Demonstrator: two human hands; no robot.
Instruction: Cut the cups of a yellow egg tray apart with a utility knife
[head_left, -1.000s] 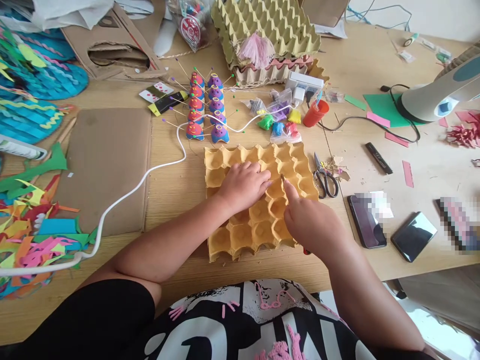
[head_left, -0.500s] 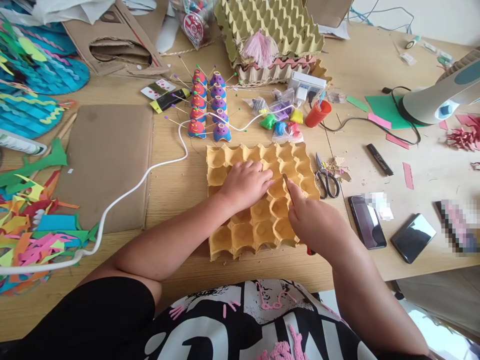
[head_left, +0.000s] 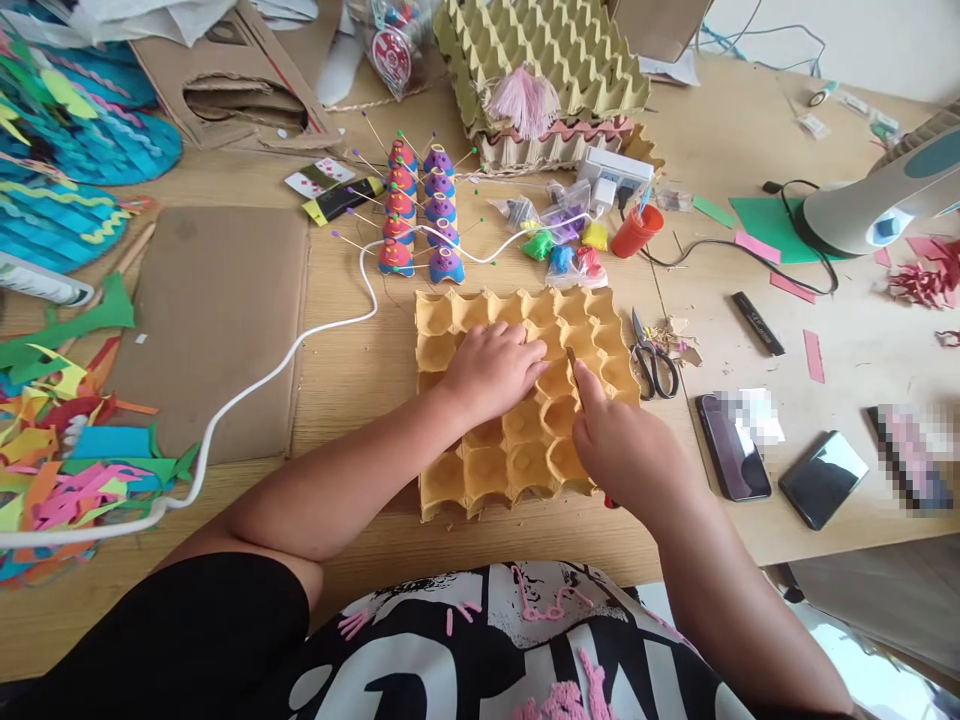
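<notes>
A yellow-orange cardboard egg tray [head_left: 523,462] lies on the table in front of me, cups facing up. My left hand [head_left: 496,365] presses on its middle, fingers curled over the ridges between the cups. Wrapped in my right hand [head_left: 622,440] is a knife [head_left: 572,360]. Its narrow blade points away from me and touches the tray right of centre, with my index finger stretched along it. A red end shows below that fist; most of the handle is hidden by the hand.
Scissors [head_left: 655,360] lie right of the tray, phones [head_left: 733,445] farther right. Behind it stand painted egg-cup figures [head_left: 397,230], bagged clay [head_left: 561,258] and a red cup [head_left: 637,231]. A white cable [head_left: 285,355] crosses the left side, over a cardboard sheet [head_left: 217,320].
My right hand and the knife have shifted very slightly, the red handle end moving a little left. My left hand keeps its place on the egg tray.
</notes>
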